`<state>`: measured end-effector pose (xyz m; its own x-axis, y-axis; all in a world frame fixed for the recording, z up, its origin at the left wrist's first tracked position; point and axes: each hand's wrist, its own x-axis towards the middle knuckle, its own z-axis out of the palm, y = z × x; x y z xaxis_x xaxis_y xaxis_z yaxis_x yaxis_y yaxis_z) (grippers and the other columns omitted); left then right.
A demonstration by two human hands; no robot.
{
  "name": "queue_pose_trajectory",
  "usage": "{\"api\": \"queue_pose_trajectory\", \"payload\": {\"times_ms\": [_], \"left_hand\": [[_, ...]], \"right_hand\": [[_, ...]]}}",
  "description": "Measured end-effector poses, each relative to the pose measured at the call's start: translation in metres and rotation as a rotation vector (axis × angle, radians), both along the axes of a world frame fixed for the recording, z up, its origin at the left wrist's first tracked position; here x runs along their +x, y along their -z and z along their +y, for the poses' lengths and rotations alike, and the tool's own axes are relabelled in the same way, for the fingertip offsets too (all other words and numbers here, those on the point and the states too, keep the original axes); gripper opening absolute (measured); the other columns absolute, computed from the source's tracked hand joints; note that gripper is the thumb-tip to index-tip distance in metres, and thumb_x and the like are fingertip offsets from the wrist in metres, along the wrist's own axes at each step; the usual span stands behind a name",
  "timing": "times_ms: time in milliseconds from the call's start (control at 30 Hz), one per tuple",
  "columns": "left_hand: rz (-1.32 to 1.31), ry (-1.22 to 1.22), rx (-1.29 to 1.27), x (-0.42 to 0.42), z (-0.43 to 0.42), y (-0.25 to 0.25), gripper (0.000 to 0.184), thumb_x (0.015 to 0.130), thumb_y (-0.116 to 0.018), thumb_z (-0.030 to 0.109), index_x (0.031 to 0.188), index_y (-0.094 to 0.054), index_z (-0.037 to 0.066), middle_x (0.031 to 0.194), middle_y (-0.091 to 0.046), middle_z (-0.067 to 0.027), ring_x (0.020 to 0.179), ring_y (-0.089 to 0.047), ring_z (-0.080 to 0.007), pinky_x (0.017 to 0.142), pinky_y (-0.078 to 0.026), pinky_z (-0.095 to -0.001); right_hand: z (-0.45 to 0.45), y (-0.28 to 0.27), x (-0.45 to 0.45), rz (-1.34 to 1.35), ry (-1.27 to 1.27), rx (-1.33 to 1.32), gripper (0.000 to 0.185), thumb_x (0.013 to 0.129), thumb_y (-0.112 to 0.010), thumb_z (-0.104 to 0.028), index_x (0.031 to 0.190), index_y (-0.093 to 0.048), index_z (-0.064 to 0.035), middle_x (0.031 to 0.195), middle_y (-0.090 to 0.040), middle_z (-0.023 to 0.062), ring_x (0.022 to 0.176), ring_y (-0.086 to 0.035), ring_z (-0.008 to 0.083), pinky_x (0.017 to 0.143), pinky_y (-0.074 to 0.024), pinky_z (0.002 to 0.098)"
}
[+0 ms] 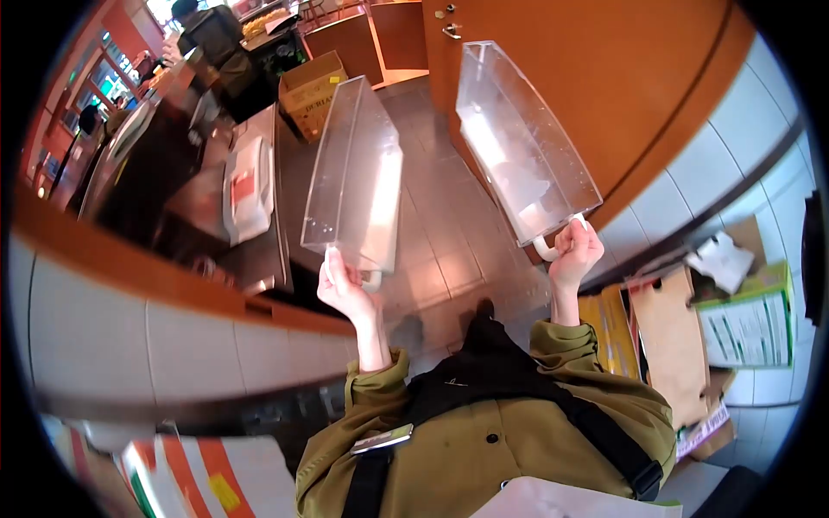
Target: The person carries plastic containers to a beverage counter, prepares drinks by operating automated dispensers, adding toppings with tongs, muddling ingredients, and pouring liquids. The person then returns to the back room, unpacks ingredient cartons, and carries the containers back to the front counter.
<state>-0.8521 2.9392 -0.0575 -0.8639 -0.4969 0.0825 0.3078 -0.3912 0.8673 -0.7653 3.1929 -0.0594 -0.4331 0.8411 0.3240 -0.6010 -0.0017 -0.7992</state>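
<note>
My left hand [349,292] is closed round the white handle at the near end of a long clear plastic bin [350,168]. A similar long clear plastic bin [522,142] extends from my right hand [573,254], whose fingers wrap round its white handle [545,249]. Both bins are off the floor, pointing away from me and apart from each other. Light glares off their walls. Inside the right bin, near the handle end, there is a pale patch that I cannot make out.
An orange-brown door [596,78] stands at the right, close to the right bin. Counters with a white packet [250,186] run along the left. A cardboard box [309,93] and a person in dark clothes [214,39] are farther off. Cartons [669,337] stack at my right.
</note>
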Motion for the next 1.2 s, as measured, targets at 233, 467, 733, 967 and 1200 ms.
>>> {"api": "queue_pose_trajectory", "payload": {"times_ms": [233, 467, 733, 967, 1200], "left_hand": [[-0.040, -0.123, 0.051, -0.222, 0.036, 0.009, 0.027, 0.085, -0.051, 0.014, 0.059, -0.044, 0.010, 0.048, -0.031, 0.0070, 0.042, -0.024, -0.0008, 0.039, -0.017, -0.0177], [-0.040, -0.283, 0.059, -0.437, 0.040, 0.009, 0.031, 0.085, -0.050, 0.013, 0.055, -0.040, 0.010, 0.046, -0.028, 0.0063, 0.039, -0.021, -0.0014, 0.038, -0.016, -0.0188], [-0.009, -0.468, -0.044, -0.677, 0.000, 0.011, 0.031, 0.085, -0.049, 0.014, 0.055, -0.039, 0.009, 0.047, -0.033, 0.0041, 0.041, -0.026, -0.0035, 0.040, -0.017, -0.0200], [-0.119, -0.839, -0.072, -0.864, -0.034, 0.045, 0.036, 0.086, -0.046, 0.019, 0.052, -0.036, 0.010, 0.047, -0.032, 0.0042, 0.043, -0.027, -0.0045, 0.042, -0.018, -0.0222], [-0.196, -1.164, -0.017, -1.008, -0.085, 0.041, 0.031, 0.086, -0.048, 0.016, 0.057, -0.043, 0.008, 0.049, -0.031, 0.0055, 0.044, -0.025, -0.0037, 0.042, -0.018, -0.0206]], "right_hand": [[0.059, -0.001, -0.253, -0.093, -0.172, 0.166, 0.028, 0.079, -0.050, -0.008, 0.053, -0.041, -0.0054, 0.044, -0.036, -0.0036, 0.040, -0.028, 0.0023, 0.038, -0.0178, 0.0199], [0.068, 0.006, -0.556, -0.070, -0.454, 0.176, 0.030, 0.080, -0.049, -0.013, 0.053, -0.037, -0.0067, 0.045, -0.034, -0.0012, 0.039, -0.028, 0.0055, 0.038, -0.0200, 0.0200], [-0.002, 0.001, -0.865, -0.094, -0.751, 0.111, 0.031, 0.081, -0.051, -0.013, 0.055, -0.037, -0.0069, 0.048, -0.031, -0.0023, 0.040, -0.024, 0.0048, 0.038, -0.0197, 0.0197], [-0.070, 0.032, -1.129, -0.128, -1.033, 0.290, 0.025, 0.079, -0.057, -0.015, 0.060, -0.048, -0.0027, 0.053, -0.040, -0.0037, 0.046, -0.032, 0.0035, 0.042, -0.0237, 0.0199], [-0.208, 0.045, -1.319, -0.215, -1.399, 0.308, 0.026, 0.078, -0.061, -0.018, 0.061, -0.050, -0.0026, 0.057, -0.043, -0.0051, 0.053, -0.037, 0.0034, 0.046, -0.0295, 0.0207]]}}
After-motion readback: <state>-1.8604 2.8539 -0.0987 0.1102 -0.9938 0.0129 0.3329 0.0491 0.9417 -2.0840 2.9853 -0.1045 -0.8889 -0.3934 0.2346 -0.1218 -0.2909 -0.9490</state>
